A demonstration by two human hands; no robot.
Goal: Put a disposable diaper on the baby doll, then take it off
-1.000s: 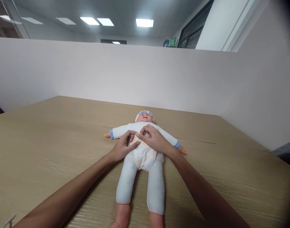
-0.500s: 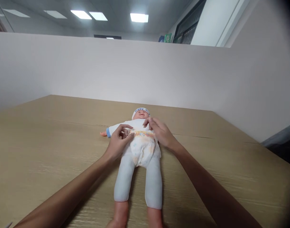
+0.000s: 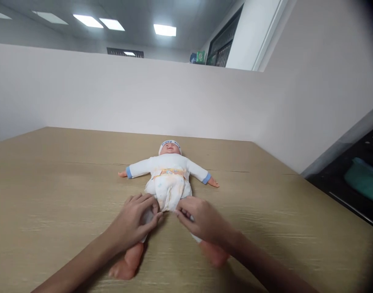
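A baby doll (image 3: 169,161) lies on its back, head away from me, in a white top with blue cuffs and a printed cap. Around its hips is a white diaper (image 3: 169,189) with an orange patterned waistband. My left hand (image 3: 137,217) curls over the thigh on the left, thumb and fingers closed at the diaper's leg edge. At the opposite leg edge, my right hand (image 3: 201,219) has its fingers bent and pinched together near the crotch. Both hands hide most of the doll's legs; the feet show below them, spread apart.
The doll lies on a wooden table (image 3: 67,187). A pale partition wall (image 3: 128,93) rises behind the table. At the right, beyond the table's edge, stands a dark object (image 3: 335,179) with something green (image 3: 365,179) in it.
Both hands have moved down from the diaper's waistband to its leg edges. The doll's legs are now wider apart, and its right-side arm has come into sight. The view has shifted somewhat.
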